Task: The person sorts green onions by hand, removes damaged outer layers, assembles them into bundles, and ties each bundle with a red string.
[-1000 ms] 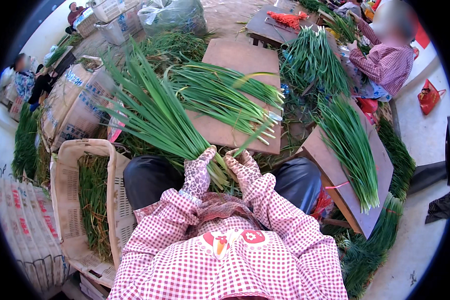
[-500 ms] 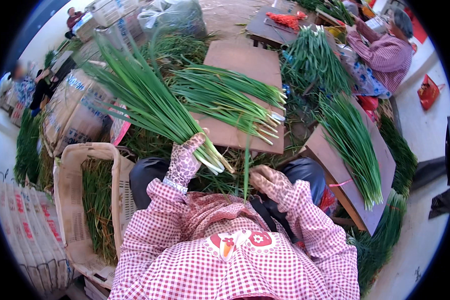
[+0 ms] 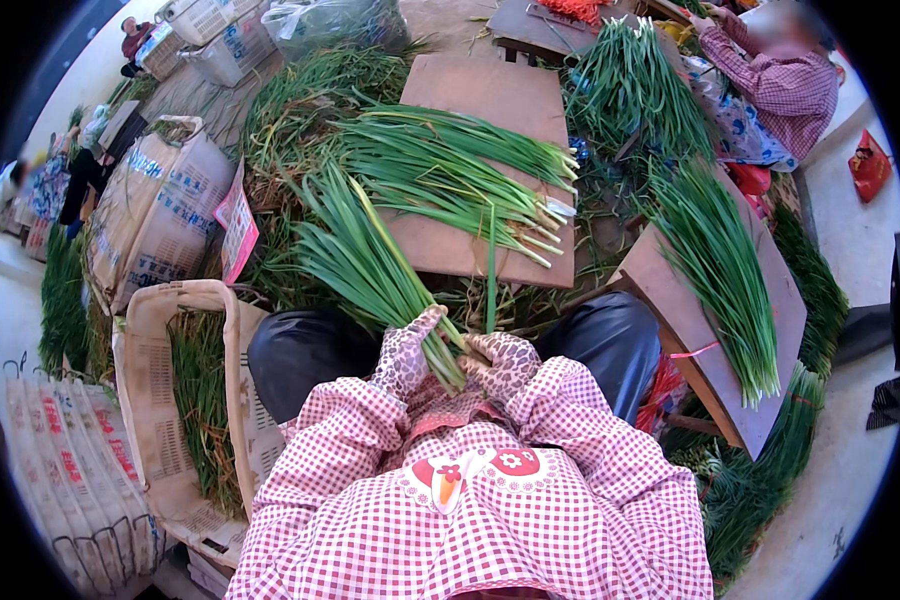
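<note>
Head view, hands (image 3: 402,360) curled, left (image 3: 402,360) around leaves (image 3: 365,262), right (image 3: 503,363) touching them

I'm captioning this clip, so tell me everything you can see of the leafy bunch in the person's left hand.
The leafy bunch is made of long, narrow green leaves, with a yellowish strand along its right side and paler lower ends. No tie shows on it. It slants, tips to the upper left, ends toward the lap. The gloved left hand closes around its lower part; the gloved right hand is beside the ends, its exact contact unclear.
</note>
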Tool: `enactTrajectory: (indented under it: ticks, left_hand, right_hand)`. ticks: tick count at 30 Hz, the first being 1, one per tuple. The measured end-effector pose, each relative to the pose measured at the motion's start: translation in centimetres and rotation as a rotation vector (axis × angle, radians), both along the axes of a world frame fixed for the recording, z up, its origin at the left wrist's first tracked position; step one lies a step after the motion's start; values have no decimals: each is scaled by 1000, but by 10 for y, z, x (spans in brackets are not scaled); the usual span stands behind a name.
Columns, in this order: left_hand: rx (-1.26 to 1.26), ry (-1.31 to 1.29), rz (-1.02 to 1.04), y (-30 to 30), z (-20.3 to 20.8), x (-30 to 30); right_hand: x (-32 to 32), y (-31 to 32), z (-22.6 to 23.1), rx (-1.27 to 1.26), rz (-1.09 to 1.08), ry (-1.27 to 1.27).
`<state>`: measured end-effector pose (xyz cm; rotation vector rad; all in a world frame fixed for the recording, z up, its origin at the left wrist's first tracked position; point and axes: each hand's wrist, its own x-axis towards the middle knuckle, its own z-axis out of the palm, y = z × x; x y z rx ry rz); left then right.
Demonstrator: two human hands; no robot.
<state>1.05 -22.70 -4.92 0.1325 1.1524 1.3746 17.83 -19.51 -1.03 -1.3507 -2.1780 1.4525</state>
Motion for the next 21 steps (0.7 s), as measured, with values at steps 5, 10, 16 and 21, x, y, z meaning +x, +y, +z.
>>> enactTrajectory:
  ticks: [5, 10, 16, 21]
  left_hand:
    - [-38, -26, -35, -2, 12, 1]
    - [21, 103, 81, 3, 24, 12]
    - [191, 418, 267, 16, 25, -15]
    - [505, 300, 459, 21, 67, -109]
  right_hand:
    - [-3, 13, -2, -357, 44, 162]
    - [-27, 18, -29, -311, -230, 267]
    - [-35, 20, -23, -548, -523, 700]
    - [21, 33, -14, -10, 398, -193]
